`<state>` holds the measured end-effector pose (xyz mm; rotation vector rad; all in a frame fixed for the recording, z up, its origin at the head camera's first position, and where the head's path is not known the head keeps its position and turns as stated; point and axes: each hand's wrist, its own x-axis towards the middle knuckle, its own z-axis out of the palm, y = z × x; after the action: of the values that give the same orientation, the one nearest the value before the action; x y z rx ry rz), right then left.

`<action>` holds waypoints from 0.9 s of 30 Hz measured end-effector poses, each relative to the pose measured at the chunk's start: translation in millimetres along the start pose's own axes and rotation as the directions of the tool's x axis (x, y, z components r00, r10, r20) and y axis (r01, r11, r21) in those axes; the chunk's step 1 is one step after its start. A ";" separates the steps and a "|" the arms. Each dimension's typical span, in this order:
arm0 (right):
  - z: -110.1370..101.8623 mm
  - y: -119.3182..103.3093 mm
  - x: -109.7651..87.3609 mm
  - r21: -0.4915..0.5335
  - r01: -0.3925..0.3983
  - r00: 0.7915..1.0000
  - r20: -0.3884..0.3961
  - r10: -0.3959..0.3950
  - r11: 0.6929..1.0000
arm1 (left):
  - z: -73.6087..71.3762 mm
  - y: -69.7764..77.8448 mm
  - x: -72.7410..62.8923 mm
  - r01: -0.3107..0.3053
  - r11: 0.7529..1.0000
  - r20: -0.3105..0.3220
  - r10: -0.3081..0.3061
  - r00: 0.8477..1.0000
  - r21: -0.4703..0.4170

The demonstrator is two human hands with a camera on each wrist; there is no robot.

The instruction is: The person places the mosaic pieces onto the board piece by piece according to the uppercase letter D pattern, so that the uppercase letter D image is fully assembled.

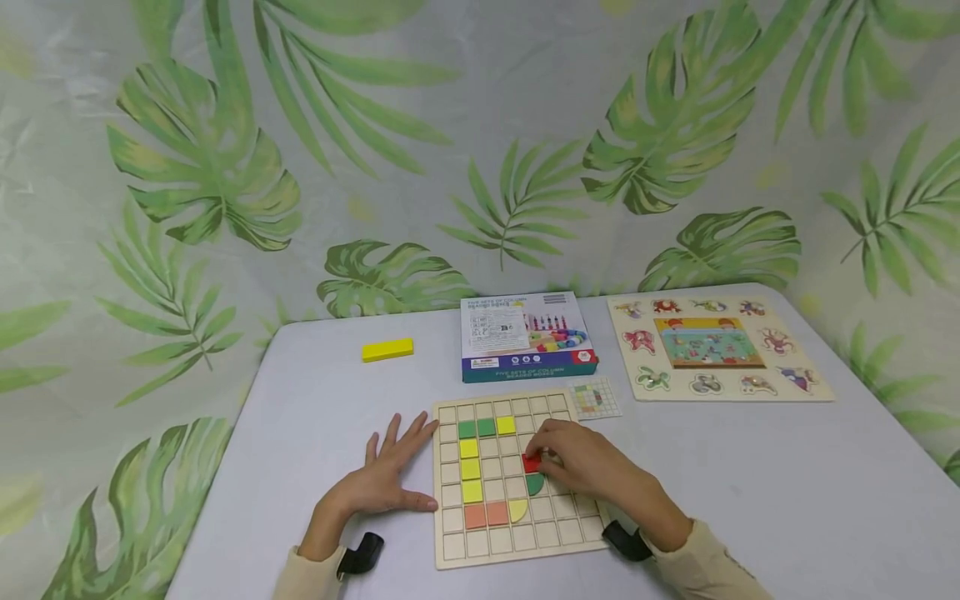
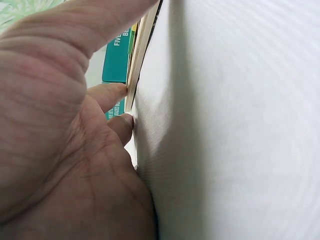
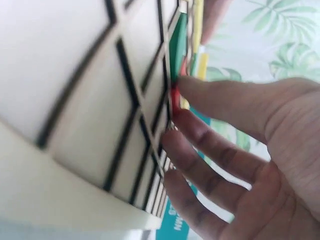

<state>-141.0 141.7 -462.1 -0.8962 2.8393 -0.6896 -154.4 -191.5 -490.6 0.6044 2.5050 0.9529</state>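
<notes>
A wooden grid board [image 1: 455, 547] lies on the table with coloured tiles in some of its cells. My right hand [image 1: 588, 460] is over its right half, thumb and forefinger pinching a red square tile [image 1: 532, 463] at a cell. Just below that tile sits a green quarter-round tile [image 1: 535, 484]. The left hand [image 1: 378, 479] rests beside the board, fingers spread, thumb and fingertips touching its left edge. Green, yellow and orange squares and a yellow quarter-round tile [image 1: 517, 510] form a partial outline. In the right wrist view, the fingers partly hide the red tile.
Behind the board lies a bead-set box [image 1: 528, 337]. A small pattern card [image 1: 596, 398] is at the board's upper right corner. A yellow block [image 1: 387, 350] lies at the back left, and a sea-animal puzzle board [image 1: 716, 385] at the back right.
</notes>
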 end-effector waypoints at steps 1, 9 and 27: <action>-1.8 -0.3 -1.0 0.006 0.007 1.000 0.008 -0.007 1.000 | -0.4 0.1 0.2 0.000 1.000 -0.001 0.000 1.000 0.001; -16.4 3.8 -19.2 0.017 -0.045 0.997 0.060 0.044 0.999 | -0.5 -0.3 1.9 -0.003 1.000 0.002 0.003 1.000 0.009; -43.8 55.6 -79.0 -0.052 -0.188 0.981 0.028 0.190 0.981 | 0.0 -0.5 0.6 0.007 1.000 0.005 -0.007 1.000 -0.008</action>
<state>-114.3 243.9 -451.8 -0.6257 2.8736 -0.5783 -155.1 -191.5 -491.1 0.5940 2.4964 0.9567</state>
